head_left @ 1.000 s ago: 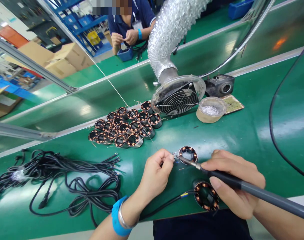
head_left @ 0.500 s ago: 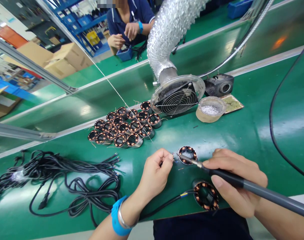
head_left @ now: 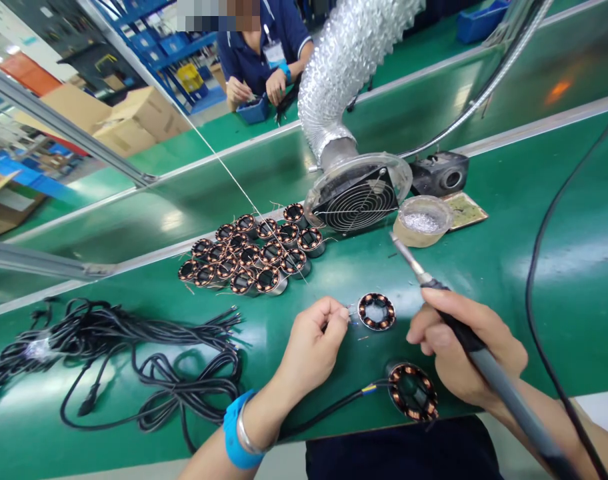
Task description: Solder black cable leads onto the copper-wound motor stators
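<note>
My left hand (head_left: 317,340) pinches thin wires (head_left: 353,314) between thumb and fingertips; their short ends poke out toward a copper-wound stator ring (head_left: 377,311) on the bench. My right hand (head_left: 469,347) is wrapped round a soldering iron (head_left: 467,337). The iron's tip points up and left, apart from the stator and close to a round tub of silvery bits (head_left: 420,221). Below, near the bench's front edge, a second stator (head_left: 413,392) lies with a black cable (head_left: 329,412) leading to it. A thin pale strand (head_left: 234,183) slants down toward my left hand.
Several wound stators (head_left: 244,257) stand grouped at the back. Black cables (head_left: 149,360) lie in a heap at left. A fume duct (head_left: 357,80) with a fan guard (head_left: 361,207) hangs behind the tub. Across the partition a co-worker (head_left: 264,60) handles things by a blue bin (head_left: 253,110).
My right hand has swung the soldering iron's tip up and away from the wires, toward the tub. My left hand keeps its pinch almost unmoved. The co-worker's hands have shifted.
</note>
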### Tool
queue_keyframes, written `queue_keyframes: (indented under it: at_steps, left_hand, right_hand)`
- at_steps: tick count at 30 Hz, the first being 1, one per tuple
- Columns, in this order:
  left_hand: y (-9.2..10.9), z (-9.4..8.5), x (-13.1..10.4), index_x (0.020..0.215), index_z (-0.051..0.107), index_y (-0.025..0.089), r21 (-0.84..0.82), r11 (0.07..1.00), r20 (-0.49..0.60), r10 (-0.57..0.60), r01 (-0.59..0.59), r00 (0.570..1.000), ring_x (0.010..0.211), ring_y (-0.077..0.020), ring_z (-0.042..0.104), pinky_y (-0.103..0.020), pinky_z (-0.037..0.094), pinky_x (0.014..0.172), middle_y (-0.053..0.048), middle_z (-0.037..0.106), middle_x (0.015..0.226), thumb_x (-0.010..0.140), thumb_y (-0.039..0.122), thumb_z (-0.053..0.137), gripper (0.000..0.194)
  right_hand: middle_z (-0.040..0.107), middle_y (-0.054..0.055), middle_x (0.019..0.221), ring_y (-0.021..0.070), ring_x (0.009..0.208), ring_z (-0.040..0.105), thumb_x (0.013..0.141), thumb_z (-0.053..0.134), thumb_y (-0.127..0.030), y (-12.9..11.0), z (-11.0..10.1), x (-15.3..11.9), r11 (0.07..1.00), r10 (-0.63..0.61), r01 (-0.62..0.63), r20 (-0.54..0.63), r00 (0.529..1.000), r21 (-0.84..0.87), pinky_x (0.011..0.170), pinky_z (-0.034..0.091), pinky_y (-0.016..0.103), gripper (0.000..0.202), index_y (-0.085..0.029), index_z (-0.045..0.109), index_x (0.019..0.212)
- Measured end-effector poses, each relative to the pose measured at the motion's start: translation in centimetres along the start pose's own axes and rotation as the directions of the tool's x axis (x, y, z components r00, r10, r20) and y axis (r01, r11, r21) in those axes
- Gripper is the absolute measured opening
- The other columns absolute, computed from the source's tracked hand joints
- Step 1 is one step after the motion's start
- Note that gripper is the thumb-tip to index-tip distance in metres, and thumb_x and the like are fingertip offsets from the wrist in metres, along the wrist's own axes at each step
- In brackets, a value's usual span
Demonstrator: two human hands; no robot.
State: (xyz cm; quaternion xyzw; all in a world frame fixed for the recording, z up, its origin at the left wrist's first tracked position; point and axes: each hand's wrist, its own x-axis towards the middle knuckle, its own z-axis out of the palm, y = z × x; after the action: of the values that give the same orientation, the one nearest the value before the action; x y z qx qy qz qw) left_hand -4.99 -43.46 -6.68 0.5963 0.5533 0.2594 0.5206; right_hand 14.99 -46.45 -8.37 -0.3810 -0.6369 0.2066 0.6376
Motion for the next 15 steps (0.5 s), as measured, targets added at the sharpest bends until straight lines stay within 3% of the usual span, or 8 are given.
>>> queue_keyframes:
  at_steps: [4,8,12,15]
  left_hand:
    - [0.0,-0.3,-0.1,0.071,0.045,0.019,0.020,1.000,0.054,0.015,-0.016,0.998,0.060,-0.0109,0.033,-0.024,0.027,0.057,0.006,0.037,0.061,0.095,0.038,0.044,0.031]
    - [-0.2,-0.6,-0.2,0.071,0.041,0.019,-0.005,0.999,0.129,0.045,-0.045,0.991,0.060,-0.0112,0.032,-0.025,0.027,0.057,0.005,0.036,0.063,0.099,0.043,0.038,0.037]
    - [-0.1,-1.0,-0.4,0.070,0.039,0.020,-0.020,0.994,0.183,0.112,-0.110,0.977,0.062,-0.0118,0.035,-0.026,0.029,0.059,0.004,0.039,0.065,0.101,0.043,0.034,0.039]
    - [0.5,-1.4,-0.7,0.076,0.043,0.019,0.098,0.979,0.216,0.152,-0.177,0.965,0.066,-0.0127,0.040,-0.027,0.031,0.064,0.003,0.044,0.070,0.102,0.039,0.033,0.034]
  right_hand:
    - [0.072,0.000,0.088,0.0114,0.066,0.067,0.089,0.057,-0.003,-0.3,0.3,0.8,0.982,-0.021,0.057,0.194,0.981,-0.181,0.062,0.057,0.023,0.031,-0.022,0.063,0.113]
    - [0.070,0.002,0.085,0.0133,0.071,0.065,0.095,0.051,-0.009,0.0,1.3,2.1,0.962,-0.106,0.199,0.418,0.902,-0.186,0.064,0.052,0.025,0.024,-0.021,0.060,0.113]
    - [0.058,-0.002,0.066,0.0114,0.056,0.052,0.101,0.040,-0.017,0.4,2.2,3.2,0.908,-0.246,0.375,0.490,0.836,-0.184,0.055,0.040,0.024,0.022,-0.021,0.060,0.110]
    - [0.061,0.000,0.073,0.0121,0.060,0.053,0.100,0.039,-0.017,0.6,2.1,3.0,0.899,-0.272,0.405,0.511,0.816,-0.169,0.057,0.041,0.024,0.023,-0.020,0.058,0.111]
